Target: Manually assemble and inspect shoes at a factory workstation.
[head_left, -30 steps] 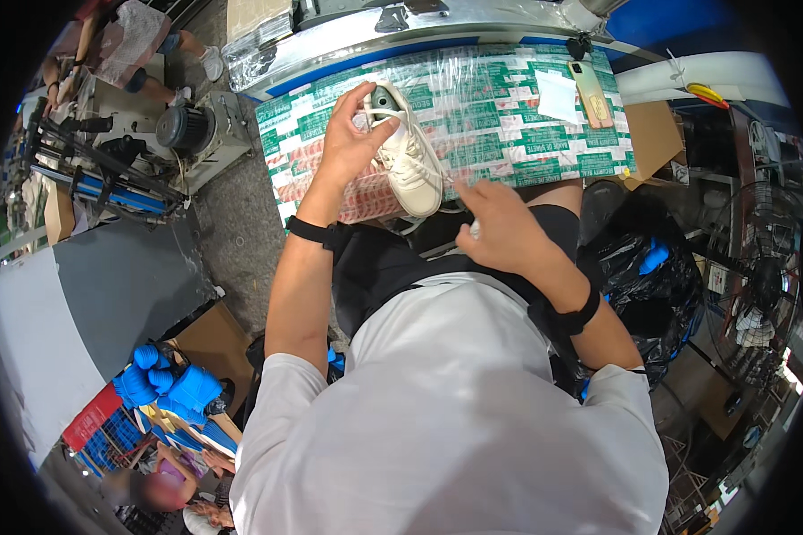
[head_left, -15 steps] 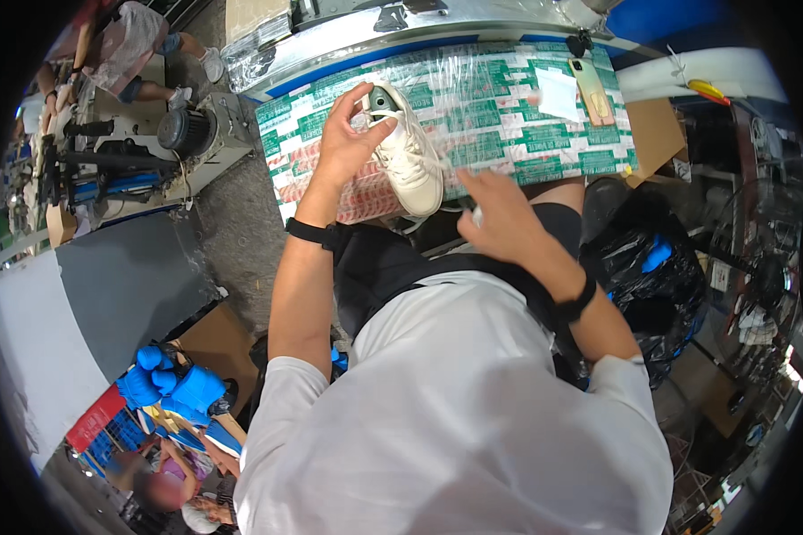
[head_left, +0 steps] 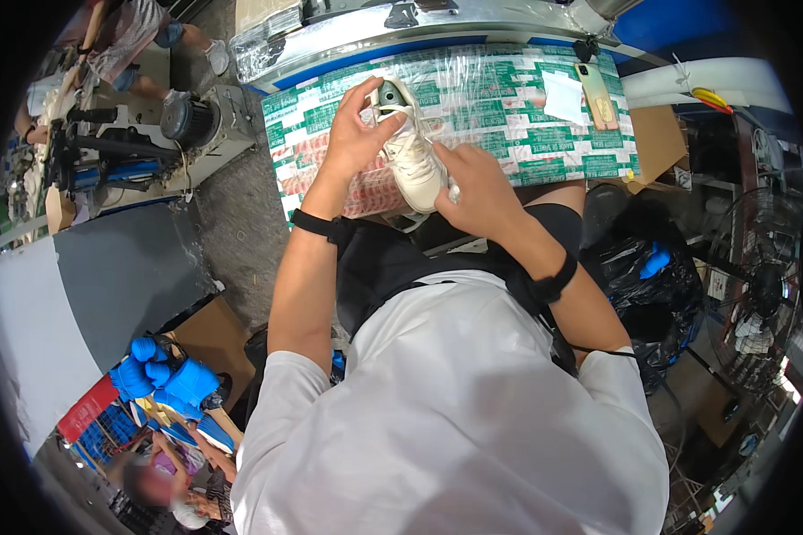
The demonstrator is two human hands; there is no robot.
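A cream lace-up sneaker is held over the front of the taped worktable, its toe toward me. My left hand is closed around the ankle opening, with the thumb near the tongue and fingers on the collar. Inside the shoe, a dark green insole shows at the heel. My right hand is at the right side of the shoe's forefoot, its fingers curled and the index finger reaching the upper. Something small and pale shows under those fingers, too hidden to name.
A phone and a white paper lie on the table's right side. Behind runs a metal machine edge. A black plastic bag and a fan stand at right. Other people work at far left, beside a motor.
My right hand has moved left and up, from apart to against the sneaker's side. The sneaker and my left hand have shifted only slightly.
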